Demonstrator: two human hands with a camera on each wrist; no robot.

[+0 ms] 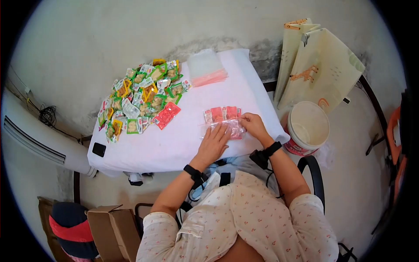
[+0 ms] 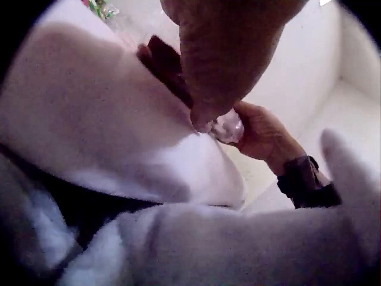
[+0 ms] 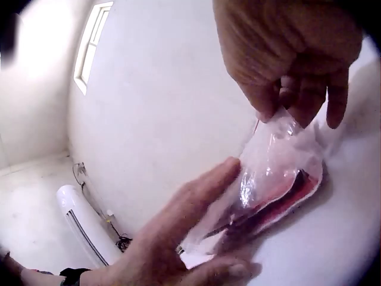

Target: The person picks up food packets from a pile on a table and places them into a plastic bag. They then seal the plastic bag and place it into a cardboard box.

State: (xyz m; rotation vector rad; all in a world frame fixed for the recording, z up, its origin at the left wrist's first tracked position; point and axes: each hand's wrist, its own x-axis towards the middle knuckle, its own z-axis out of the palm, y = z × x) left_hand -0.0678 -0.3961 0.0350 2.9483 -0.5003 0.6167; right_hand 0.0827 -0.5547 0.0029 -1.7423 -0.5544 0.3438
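Observation:
A clear plastic bag (image 1: 234, 124) with red-and-white packets (image 1: 217, 114) in it lies near the right front of the white-covered table. My left hand (image 1: 215, 141) rests on the bag's near left part with its fingers stretched out. At the bag's right side, my right hand (image 1: 254, 125) pinches the clear film between thumb and fingertips. The right wrist view shows this clear film (image 3: 271, 152) bunched and lifted under the right hand (image 3: 292, 59). There the left hand (image 3: 184, 220) lies along the bag's other end, fingers and thumb spread.
A heap of small snack packets (image 1: 144, 94) in green, yellow and red covers the table's left side. A stack of flat clear bags (image 1: 206, 65) with pink edges lies at the back. Near the left front corner is a black phone (image 1: 99, 149). A white bucket (image 1: 307, 126) stands right of the table.

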